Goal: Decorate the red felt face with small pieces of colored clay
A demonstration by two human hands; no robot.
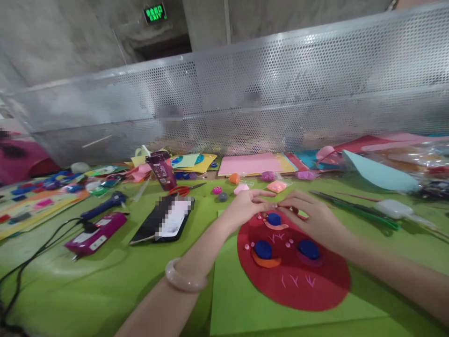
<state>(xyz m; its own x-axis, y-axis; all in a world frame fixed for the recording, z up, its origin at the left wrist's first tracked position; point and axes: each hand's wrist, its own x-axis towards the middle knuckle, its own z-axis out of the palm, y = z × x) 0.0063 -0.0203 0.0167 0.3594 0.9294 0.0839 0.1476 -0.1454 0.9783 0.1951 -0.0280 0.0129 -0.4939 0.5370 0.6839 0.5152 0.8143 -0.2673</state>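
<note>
A red paper disc point(294, 290) lies on a light green sheet point(231, 299). Several blue clay rounds point(263, 250) sit on it, with curved clay strips such as an orange one point(268, 262), small pink balls and thin pink lines. Over the disc's far edge, my left hand point(247, 206) and my right hand point(308, 215) meet at the fingertips, just beyond the farthest blue round point(274, 219). Both hands are closed in a pinch there. Whatever lies between the fingers is too small and hidden to name. A pale bangle point(185, 277) circles my left wrist.
Left of the sheet are a phone point(171, 217), a purple power strip point(96, 234) with cables, red-handled scissors point(184, 189) and a drink cup point(162, 171). Bagged clay point(277, 186) lies beyond my hands. Green-handled scissors point(365, 213) and a white glue gun point(394, 209) lie right.
</note>
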